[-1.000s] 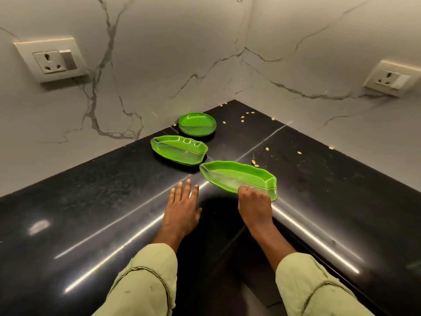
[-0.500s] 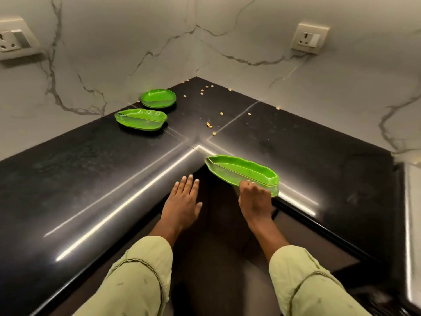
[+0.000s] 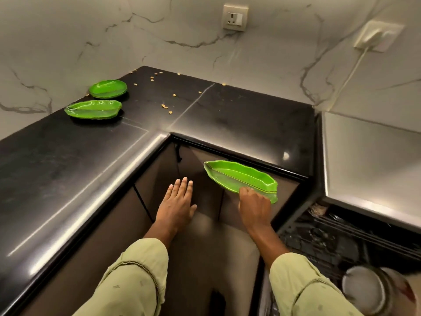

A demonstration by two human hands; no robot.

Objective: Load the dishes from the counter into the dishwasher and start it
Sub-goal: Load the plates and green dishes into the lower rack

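Note:
My right hand [image 3: 254,205] grips the near edge of a long green leaf-shaped dish [image 3: 237,175], held in the air in front of the counter's inner corner, off the black counter [image 3: 57,169]. My left hand [image 3: 177,201] hovers beside it with straight fingers, holding nothing. Two more green dishes stay on the counter at the far left: a leaf-shaped one [image 3: 93,109] and a rounder one [image 3: 108,88] behind it near the wall. At the lower right the open dishwasher's dark rack [image 3: 337,238] shows, with a round metal vessel [image 3: 366,290] in it.
Small yellowish crumbs [image 3: 166,107] lie scattered over the counter's corner. Marble walls carry a socket [image 3: 234,18] and a plugged socket [image 3: 378,36] with a white cord. A steel surface [image 3: 369,160] sits above the dishwasher at right. Brown cabinet doors [image 3: 157,179] stand below the counter.
My right hand has lifted the long green dish off the counter edge and carried it back and to the right. My view has swung right, revealing the dishwasher rack.

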